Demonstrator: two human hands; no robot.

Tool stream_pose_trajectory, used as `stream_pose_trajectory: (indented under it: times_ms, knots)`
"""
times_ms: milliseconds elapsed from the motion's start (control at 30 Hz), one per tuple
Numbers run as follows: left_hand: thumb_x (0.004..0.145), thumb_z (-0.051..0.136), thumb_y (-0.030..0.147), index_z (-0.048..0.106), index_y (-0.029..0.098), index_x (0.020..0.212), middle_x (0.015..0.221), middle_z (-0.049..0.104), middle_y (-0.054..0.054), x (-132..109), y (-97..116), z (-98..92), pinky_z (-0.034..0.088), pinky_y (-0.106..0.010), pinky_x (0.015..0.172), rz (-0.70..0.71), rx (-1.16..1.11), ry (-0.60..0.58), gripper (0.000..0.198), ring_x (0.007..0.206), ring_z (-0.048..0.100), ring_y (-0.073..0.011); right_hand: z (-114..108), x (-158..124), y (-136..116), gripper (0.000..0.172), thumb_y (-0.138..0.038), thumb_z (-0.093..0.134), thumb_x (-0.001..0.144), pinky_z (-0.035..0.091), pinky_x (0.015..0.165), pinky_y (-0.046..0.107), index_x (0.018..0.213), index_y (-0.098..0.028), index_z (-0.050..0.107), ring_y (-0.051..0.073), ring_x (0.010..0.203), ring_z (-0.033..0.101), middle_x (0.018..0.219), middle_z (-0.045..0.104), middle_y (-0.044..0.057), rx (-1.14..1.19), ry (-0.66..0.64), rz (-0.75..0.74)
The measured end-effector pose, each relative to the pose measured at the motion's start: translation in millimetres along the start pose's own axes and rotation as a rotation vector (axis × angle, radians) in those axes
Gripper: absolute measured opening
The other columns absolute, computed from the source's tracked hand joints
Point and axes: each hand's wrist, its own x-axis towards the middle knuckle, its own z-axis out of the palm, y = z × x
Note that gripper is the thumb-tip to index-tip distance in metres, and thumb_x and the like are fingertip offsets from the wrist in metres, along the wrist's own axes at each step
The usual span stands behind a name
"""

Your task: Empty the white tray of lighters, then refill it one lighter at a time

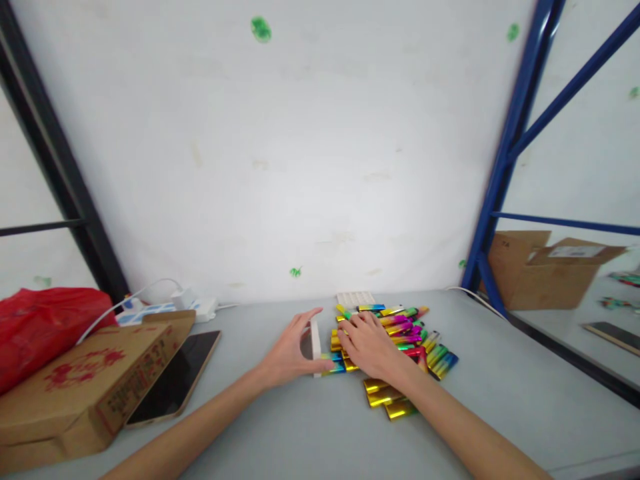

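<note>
A heap of shiny multicoloured lighters (400, 333) lies on the grey table (280, 427) in front of me. My right hand (367, 347) rests flat on top of the heap, fingers stretched out toward the left. My left hand (295, 350) is at the heap's left side, thumb and fingers around a thin white tray (315, 343) standing on edge against the lighters. A few gold lighters (385, 397) lie under my right wrist.
At the left are a cardboard box with red print (85, 383), a dark phone (175, 380), a red plastic bag (40, 327) and a white power strip (165, 307). A second white tray (355, 298) sits behind the heap. A blue rack post (500, 180) and an open carton (545, 267) stand at the right.
</note>
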Motion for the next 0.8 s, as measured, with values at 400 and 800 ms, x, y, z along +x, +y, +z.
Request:
stream_pose_trajectory:
  times_ms: [400,800]
  knots:
    - [0.062,0.096,0.053,0.045,0.03,0.153,0.154,0.048,-0.013,4,-5,1.5,0.042,-0.051,0.121,0.023,-0.079,-0.037,0.107,0.145,0.047,-0.0338,2,-2,-22,0.033,-0.042,0.042,0.108,0.044,0.1,0.052,0.108,-0.023,0.069,0.033,0.111,0.057,0.114,0.068,0.014,-0.046,-0.004,-0.089]
    - [0.063,0.095,0.05,0.056,0.032,0.144,0.147,0.051,-0.011,-9,0,-34.2,0.048,-0.051,0.116,-0.026,0.054,-0.068,0.092,0.143,0.048,-0.0357,7,-3,-17,0.029,-0.044,0.047,0.107,0.042,0.106,0.053,0.107,-0.025,0.07,0.031,0.112,0.057,0.113,0.069,0.009,-0.065,0.02,-0.081]
